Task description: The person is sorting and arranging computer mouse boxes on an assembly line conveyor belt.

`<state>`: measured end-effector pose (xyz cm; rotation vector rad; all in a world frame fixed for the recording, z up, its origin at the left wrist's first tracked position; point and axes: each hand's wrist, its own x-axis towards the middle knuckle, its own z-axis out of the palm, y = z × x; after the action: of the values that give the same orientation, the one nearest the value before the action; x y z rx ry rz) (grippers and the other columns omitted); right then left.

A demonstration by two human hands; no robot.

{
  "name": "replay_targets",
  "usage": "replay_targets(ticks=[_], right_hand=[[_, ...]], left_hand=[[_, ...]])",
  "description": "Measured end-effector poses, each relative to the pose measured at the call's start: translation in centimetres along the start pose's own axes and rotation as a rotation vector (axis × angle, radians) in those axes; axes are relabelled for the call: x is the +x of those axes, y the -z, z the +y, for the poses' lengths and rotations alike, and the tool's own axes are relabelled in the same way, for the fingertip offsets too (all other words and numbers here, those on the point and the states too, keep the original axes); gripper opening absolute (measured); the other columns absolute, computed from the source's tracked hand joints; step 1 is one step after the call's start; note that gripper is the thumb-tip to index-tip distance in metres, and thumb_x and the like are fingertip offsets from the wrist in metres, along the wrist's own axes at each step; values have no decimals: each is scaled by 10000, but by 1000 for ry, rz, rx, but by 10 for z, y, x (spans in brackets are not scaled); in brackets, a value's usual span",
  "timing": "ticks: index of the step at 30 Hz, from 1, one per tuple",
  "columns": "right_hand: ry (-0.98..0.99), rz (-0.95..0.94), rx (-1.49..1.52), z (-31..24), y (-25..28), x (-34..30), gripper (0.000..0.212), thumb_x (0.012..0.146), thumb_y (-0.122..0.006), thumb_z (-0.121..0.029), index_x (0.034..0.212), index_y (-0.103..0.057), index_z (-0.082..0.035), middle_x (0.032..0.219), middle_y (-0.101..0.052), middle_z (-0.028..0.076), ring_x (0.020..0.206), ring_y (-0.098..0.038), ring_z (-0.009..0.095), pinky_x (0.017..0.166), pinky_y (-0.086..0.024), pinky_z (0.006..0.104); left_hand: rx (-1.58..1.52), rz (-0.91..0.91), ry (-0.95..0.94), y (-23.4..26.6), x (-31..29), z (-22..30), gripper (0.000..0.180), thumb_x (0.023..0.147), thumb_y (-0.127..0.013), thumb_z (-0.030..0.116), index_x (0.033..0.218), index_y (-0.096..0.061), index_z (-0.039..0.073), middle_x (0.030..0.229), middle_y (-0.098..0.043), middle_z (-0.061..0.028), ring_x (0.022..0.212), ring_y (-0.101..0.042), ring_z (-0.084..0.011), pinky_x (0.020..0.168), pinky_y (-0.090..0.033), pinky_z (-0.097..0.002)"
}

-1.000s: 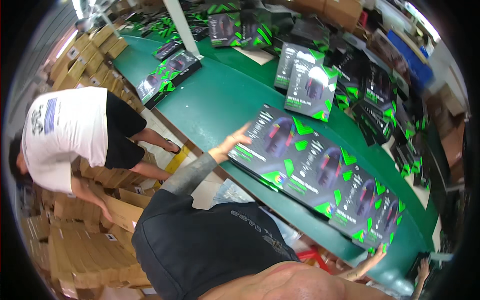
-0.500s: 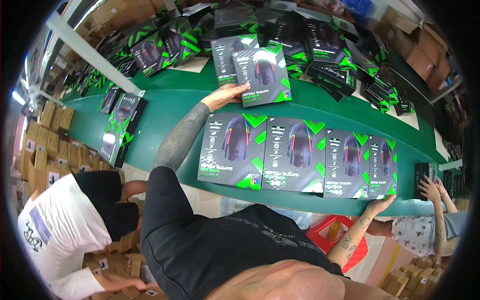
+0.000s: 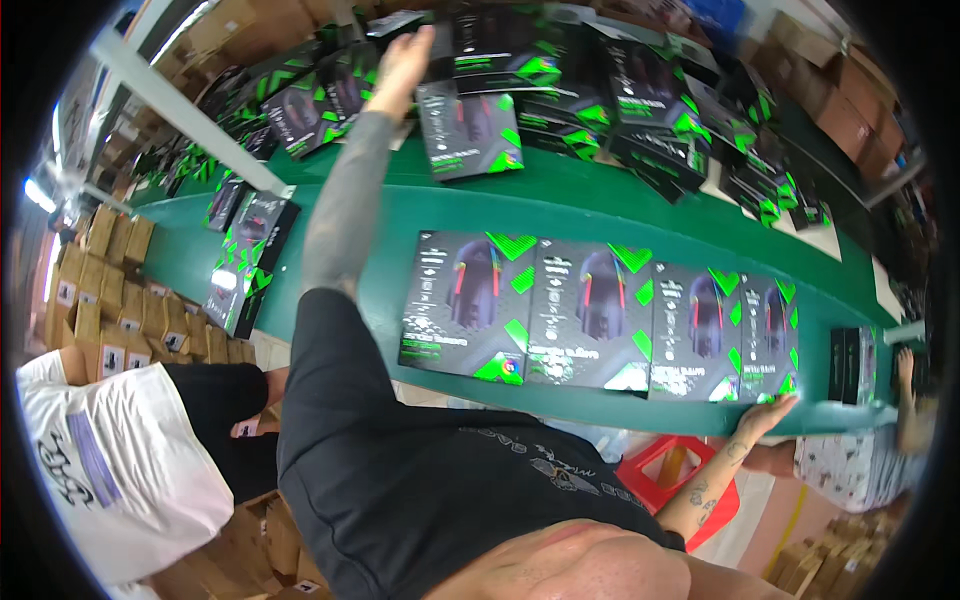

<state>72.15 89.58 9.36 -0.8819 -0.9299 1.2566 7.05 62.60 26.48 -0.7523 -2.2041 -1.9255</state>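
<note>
My left hand [image 3: 405,72] is stretched far forward to the pile, slightly blurred, fingers extended beside the left side of a dark gaming-mouse box [image 3: 505,48]. I see no box clearly gripped in it. Just below that spot, another mouse box [image 3: 470,132] lies on the raised green ledge. Nearer to me, several black-and-green mouse boxes form a row, from the left box [image 3: 467,305] to the right-end box [image 3: 768,335]. My right hand [image 3: 768,415] lies with fingers extended against the near right corner of that end box; part of it is hidden at the box's edge.
Heaped mouse boxes [image 3: 650,90] fill the back of the green bench [image 3: 340,345]. More boxes [image 3: 250,260] stand left near a white post [image 3: 190,100]. Brown cartons [image 3: 130,310] are stacked left. A red stool [image 3: 680,470] sits below. Two people work nearby.
My left hand has moved forward and left, away from the front box, which no longer lies over the ledge box. A dark box now shows beside that hand. The row and my right hand barely moved.
</note>
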Motion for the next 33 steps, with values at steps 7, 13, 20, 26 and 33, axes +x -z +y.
replay_targets(ticks=[7, 13, 20, 26, 33], right_hand=[[-273, -205, -149, -1, 22, 34, 452, 807, -565, -216, 1195, -473, -4, 1089, -555, 55, 980, -519, 165, 862, -383, 302], [-272, -623, -261, -43, -38, -24, 531, 726, -558, -146, 1214, -415, 5, 1159, -460, 67, 1060, -435, 165, 920, -317, 274], [37, -1142, -950, -82, -87, 18, 378, 763, -636, -219, 1064, -536, -13, 1052, -547, 108, 1007, -516, 202, 861, -396, 313], [645, -1224, -1005, -43, -166, -1, 362, 792, -626, -287, 1043, -583, -29, 1018, -599, 143, 978, -556, 307, 881, -413, 346], [-213, -1404, 371, 26, -162, 67, 327, 934, -407, -316, 1028, -532, -29, 800, -516, 36, 751, -493, 141, 835, -394, 314]], left_hand=[[802, -790, 130, 92, -173, 22, 682, 856, -505, 468, 1286, -380, -46, 1267, -466, -216, 1188, -444, -264, 975, -339, -329], [633, -506, 521, 121, -237, 24, 658, 826, -571, 439, 1260, -420, -33, 1171, -528, -184, 1107, -483, -254, 943, -345, -329], [1153, -245, -426, 112, -231, 26, 632, 784, -649, 315, 1244, -410, -46, 1259, -432, -246, 1160, -430, -366, 988, -322, -403], [640, -1127, -540, -28, -314, 107, 861, 634, -699, 528, 1300, -392, 78, 1387, -292, -189, 1310, -215, -370, 1058, -189, -477], [853, -1004, -544, -32, -334, 111, 861, 620, -691, 534, 1309, -405, 104, 1388, -329, -131, 1286, -295, -317, 1042, -248, -435]])
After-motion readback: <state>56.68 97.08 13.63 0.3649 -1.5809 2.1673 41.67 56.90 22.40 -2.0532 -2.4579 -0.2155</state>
